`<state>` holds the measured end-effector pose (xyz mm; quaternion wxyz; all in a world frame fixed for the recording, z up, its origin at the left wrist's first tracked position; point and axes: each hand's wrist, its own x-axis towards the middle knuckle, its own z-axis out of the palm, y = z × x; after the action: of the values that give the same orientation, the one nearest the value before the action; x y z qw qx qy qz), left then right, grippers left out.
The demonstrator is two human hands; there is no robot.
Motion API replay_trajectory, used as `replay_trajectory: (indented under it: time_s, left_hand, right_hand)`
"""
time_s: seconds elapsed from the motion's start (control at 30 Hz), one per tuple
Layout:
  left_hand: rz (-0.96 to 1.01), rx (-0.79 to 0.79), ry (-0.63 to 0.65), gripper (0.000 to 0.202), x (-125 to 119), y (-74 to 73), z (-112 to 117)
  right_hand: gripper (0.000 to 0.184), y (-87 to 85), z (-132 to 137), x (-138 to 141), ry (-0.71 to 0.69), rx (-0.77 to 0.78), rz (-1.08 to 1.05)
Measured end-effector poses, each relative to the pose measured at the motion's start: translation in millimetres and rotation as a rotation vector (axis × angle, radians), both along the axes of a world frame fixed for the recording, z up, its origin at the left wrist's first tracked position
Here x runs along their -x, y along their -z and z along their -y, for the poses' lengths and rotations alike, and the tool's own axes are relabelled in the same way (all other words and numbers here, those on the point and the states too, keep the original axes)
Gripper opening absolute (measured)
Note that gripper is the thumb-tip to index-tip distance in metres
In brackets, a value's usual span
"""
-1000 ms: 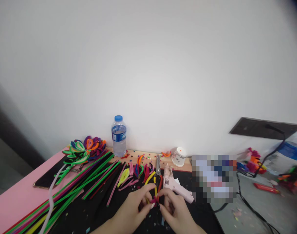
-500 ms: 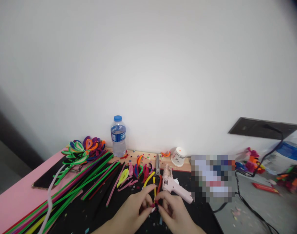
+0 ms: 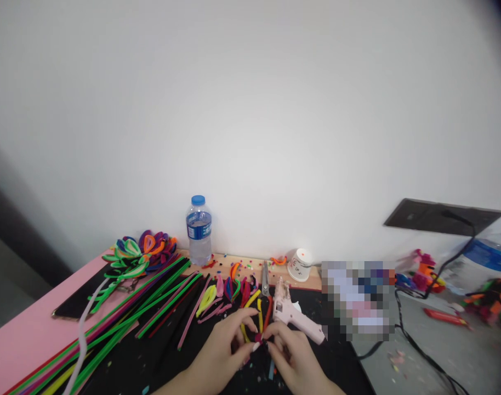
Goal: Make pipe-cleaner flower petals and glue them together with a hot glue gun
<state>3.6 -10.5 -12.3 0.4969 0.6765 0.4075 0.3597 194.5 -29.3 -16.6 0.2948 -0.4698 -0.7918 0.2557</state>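
My left hand (image 3: 222, 346) and my right hand (image 3: 295, 352) meet low in the middle, over the black mat. Between their fingertips they pinch a small dark red fuzzy pipe cleaner piece (image 3: 258, 338); the fingers partly hide it. Just beyond the fingers lie yellow pipe cleaners (image 3: 260, 308) and a red one (image 3: 268, 310). A pale pink glue gun (image 3: 297, 318) rests on its side by my right hand. Looped pipe cleaner petals in yellow (image 3: 206, 299), pink and red lie ahead of my left hand.
Long pipe cleaners (image 3: 123, 318) and a pipe cleaner flower (image 3: 146, 252) lie at left, near a phone (image 3: 75, 302). Along the wall stand a water bottle (image 3: 199, 230) and a paper cup (image 3: 300, 264), with scissors (image 3: 265, 280) nearby. Black cables (image 3: 423, 351) cross the grey surface at right.
My left fingers have shifted slightly and parted a little from the right ones, so more of the dark red piece shows. The things on the table stay where they were.
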Motion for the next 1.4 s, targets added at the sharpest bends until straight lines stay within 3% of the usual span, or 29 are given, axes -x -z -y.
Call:
replay_trajectory:
  time_s: [0.23, 0.4, 0.53, 0.83, 0.97, 1.17, 1.4]
  left_hand:
    - [0.230, 0.183, -0.081, 0.031, -2, 1.0, -6]
    - [0.376, 0.353, 0.070, 0.033, -3, 6.1, -10]
    - [0.425, 0.445, 0.154, 0.035, -4, 2.1, -10]
    - [0.520, 0.568, 0.044, 0.040, -4, -9.5, -7]
    - [0.613, 0.593, -0.053, 0.039, -4, -8.7, -11]
    - [0.672, 0.534, -0.224, 0.035, 0, -6.3, -16]
    - [0.687, 0.521, -0.297, 0.036, 3, -7.4, -18]
  right_hand:
    - [0.014, -0.4, 4, 1, 0.067, -0.215, -0.010]
    - [0.020, -11.6, 7, 3, -0.039, -0.438, -0.030]
    - [0.018, -18.7, 8, 4, -0.088, -0.484, 0.032]
    - [0.019, -10.8, 6, 2, 0.027, -0.418, 0.049]
    - [0.023, -11.3, 2, -5, 0.205, -0.382, 0.084]
    - [0.041, -18.3, -12, -17, 0.459, -0.356, 0.311]
    - [0.044, -15.1, -15, -21, 0.551, -0.216, 0.495]
